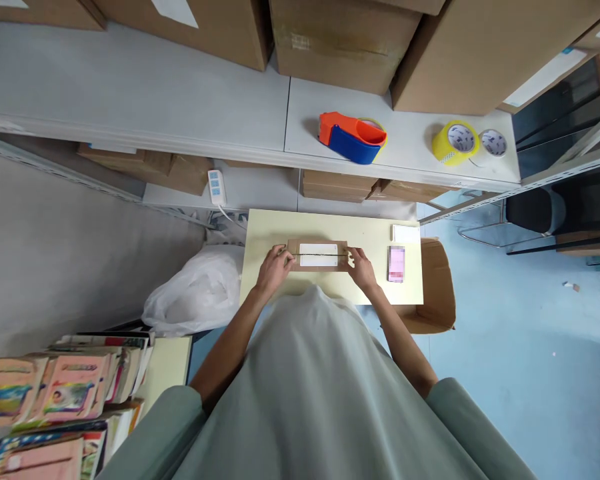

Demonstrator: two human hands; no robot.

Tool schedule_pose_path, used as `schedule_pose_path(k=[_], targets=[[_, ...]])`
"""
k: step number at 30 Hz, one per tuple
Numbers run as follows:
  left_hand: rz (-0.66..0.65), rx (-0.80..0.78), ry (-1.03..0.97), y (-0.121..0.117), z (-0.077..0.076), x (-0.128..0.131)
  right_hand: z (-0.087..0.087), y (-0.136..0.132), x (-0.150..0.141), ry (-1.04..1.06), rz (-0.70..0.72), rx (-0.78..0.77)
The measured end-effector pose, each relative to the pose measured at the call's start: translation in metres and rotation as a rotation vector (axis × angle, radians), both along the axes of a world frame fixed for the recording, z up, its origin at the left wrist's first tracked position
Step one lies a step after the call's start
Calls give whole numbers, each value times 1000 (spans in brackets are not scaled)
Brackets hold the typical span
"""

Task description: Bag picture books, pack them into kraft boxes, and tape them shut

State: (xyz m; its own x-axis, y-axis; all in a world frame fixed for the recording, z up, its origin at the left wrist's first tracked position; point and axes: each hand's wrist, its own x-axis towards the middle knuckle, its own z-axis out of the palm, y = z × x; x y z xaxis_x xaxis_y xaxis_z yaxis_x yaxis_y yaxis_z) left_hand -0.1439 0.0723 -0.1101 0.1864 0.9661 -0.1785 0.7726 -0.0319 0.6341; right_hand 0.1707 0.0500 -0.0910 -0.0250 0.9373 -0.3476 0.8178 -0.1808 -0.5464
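Note:
A small cardboard box (319, 269) lies on a pale yellow table in front of me. A dark seam runs lengthwise across its top, with a white label (319, 261) showing on both sides of the seam. My left hand (275, 269) has its fingers closed at the box's left end. At the right end, the bent fingers of my right hand (362, 269) grip the edge near the seam. To the right of the box, a phone with a pink, blurred screen (396, 264) lies on the tabletop, below a white stack of cards or labels (406, 233).
An orange and blue tape dispenser (353, 137) and tape rolls (455, 143) sit on the shelf (180, 100) above, with large cartons behind. A white plastic bag (195, 287) is left of the table (260, 227); an open carton (437, 287) stands right. Books (75, 387) are stacked lower left.

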Motion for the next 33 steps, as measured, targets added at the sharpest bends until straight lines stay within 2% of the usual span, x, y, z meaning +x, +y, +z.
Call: schedule_pose_path(k=[4, 7, 11, 19, 27, 33], targets=[[151, -103, -58, -15, -2, 6, -2, -6, 1, 152, -67, 5], [269, -100, -100, -21, 0, 12, 1, -11, -1, 178, -95, 25], [271, -21, -71, -22, 2, 14, 4, -17, -3, 193, -121, 44], [238, -39, -31, -20, -2, 15, -6, -16, -4, 144, -260, -14], [168, -97, 121, 1, -6, 17, -9, 11, -6, 67, -235, -76], [170, -153, 103, 13, -3, 14, -11, 16, -1, 105, -206, -81]])
